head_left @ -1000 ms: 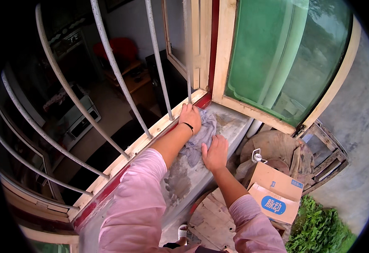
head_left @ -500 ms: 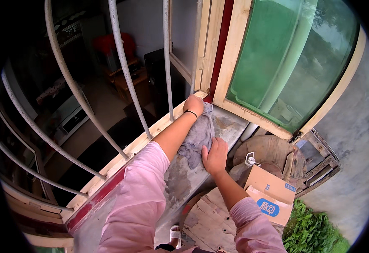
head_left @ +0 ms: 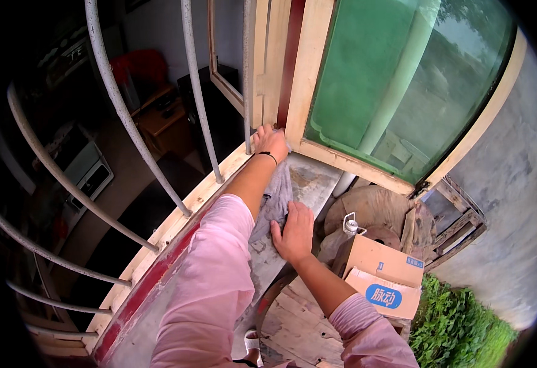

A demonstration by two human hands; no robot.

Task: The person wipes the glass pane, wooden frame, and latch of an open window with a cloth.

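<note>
My left hand (head_left: 271, 143) is closed on one end of a grey cloth (head_left: 279, 189), pressed into the corner where the cream window frame (head_left: 235, 164) meets the upright post. From there the cloth trails down over the concrete sill (head_left: 310, 179). My right hand (head_left: 295, 233) rests on the sill's outer edge, fingers stretched out, beside the cloth's lower part and touching its border. The cloth's end under my left palm is mostly hidden.
Metal bars (head_left: 198, 92) rise along the left, with a dark room behind them. A green-glazed window sash (head_left: 366, 92) stands swung outward. Below right are wooden spool tops (head_left: 366, 211), a cardboard box (head_left: 391, 264), a white-capped jug (head_left: 350, 226) and green plants (head_left: 458, 325).
My left hand has shifted with the cloth end onto the frame corner by the post. My right hand stays on the sill edge. The whole view has swung slightly.
</note>
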